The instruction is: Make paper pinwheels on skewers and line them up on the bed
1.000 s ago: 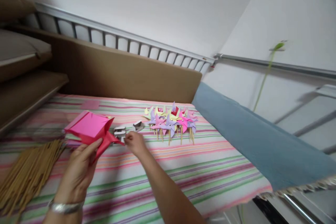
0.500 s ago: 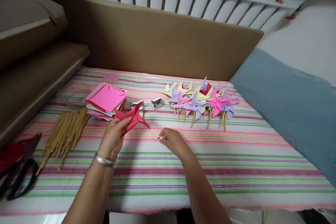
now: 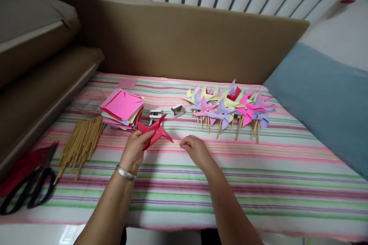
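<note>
Left hand [image 3: 135,149] still pinching red pinwheel [image 3: 153,130]; right hand [image 3: 195,149] nudged right.

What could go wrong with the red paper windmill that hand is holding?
The left hand pinches the folded red pinwheel at one side only, so the folds could spring open if the grip loosens. The right hand seems to pinch something tiny, too small to identify; dropped on the striped cloth, it might be hard to spot. The scissors lie near the edge and could get knocked off.
</note>
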### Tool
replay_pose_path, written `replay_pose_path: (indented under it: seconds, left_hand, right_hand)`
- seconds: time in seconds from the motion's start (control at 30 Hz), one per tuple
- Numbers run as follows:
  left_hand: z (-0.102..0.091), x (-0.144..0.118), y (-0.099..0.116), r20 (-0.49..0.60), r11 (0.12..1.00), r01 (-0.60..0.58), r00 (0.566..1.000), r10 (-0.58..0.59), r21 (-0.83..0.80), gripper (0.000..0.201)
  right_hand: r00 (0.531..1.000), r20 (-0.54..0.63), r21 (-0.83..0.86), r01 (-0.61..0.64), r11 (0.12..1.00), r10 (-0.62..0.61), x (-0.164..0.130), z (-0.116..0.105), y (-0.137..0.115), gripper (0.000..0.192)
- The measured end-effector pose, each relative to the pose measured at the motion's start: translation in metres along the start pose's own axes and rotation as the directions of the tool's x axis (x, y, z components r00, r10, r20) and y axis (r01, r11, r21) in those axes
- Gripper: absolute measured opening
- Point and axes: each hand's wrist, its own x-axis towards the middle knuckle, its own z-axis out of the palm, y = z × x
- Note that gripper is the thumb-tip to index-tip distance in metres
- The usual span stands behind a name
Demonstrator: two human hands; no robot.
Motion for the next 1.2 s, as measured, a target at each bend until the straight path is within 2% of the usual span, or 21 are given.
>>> replay_pose_path:
  seconds: [0.1, 0.17, 0.3, 0.37, 0.47, 0.63, 0.77, 0.93, 1.03, 1.2]
  left_hand:
    - [0.0, 0.0, 0.0, -0.017, 1.0, -0.014, 1.0, 0.014, -0.016, 0.019]
    - [0.001, 0.0, -0.002, -0.021, 1.0, -0.031, 0.999, 0.031, 0.001, 0.018]
    - [0.008, -0.003, -0.01, -0.013, 0.997, -0.054, 0.998, 0.055, 0.055, 0.017]
    - [0.012, -0.004, -0.014, -0.013, 0.997, -0.058, 0.998, 0.059, 0.059, 0.018]
    - [0.017, -0.005, -0.02, -0.013, 0.997, -0.061, 0.998, 0.061, 0.042, 0.02]
    - [0.024, -0.009, -0.03, 0.043, 0.999, -0.033, 0.998, 0.035, -0.031, 0.017]
    - [0.024, -0.01, -0.03, 0.051, 0.998, -0.018, 0.998, 0.022, -0.067, 0.017]
    - [0.019, -0.008, -0.02, -0.026, 0.996, 0.017, 0.999, -0.02, -0.092, 0.015]
    - [0.017, -0.007, -0.017, -0.046, 0.996, 0.015, 0.999, -0.019, -0.09, 0.015]
    - [0.015, -0.006, -0.021, -0.051, 0.997, -0.016, 0.999, 0.012, -0.072, 0.018]
  right_hand:
    - [0.989, -0.131, 0.208, -0.036, 0.977, 0.065, -0.004, -0.021, -0.024, 0.008]
    - [0.989, -0.147, 0.318, 0.018, 0.948, 0.031, -0.006, -0.029, -0.045, 0.008]
    - [0.984, -0.152, 0.322, 0.139, 0.936, -0.094, -0.004, -0.025, -0.074, 0.007]
    - [0.973, -0.191, 0.275, 0.182, 0.944, -0.132, -0.001, -0.017, -0.075, 0.007]
    - [0.968, -0.221, 0.262, 0.175, 0.949, -0.117, 0.002, -0.007, -0.065, 0.007]
    - [0.985, -0.157, 0.291, 0.116, 0.95, -0.072, 0.004, 0.006, -0.056, 0.009]
    - [0.98, -0.195, 0.284, 0.095, 0.954, -0.04, 0.003, 0.003, -0.06, 0.009]
    - [0.955, -0.298, 0.29, 0.092, 0.952, -0.001, -0.001, -0.01, -0.066, 0.007]
    - [0.958, -0.286, 0.308, 0.101, 0.946, -0.009, -0.002, -0.011, -0.067, 0.007]
    - [0.984, -0.176, 0.4, 0.109, 0.91, -0.041, -0.007, 0.002, -0.075, 0.007]
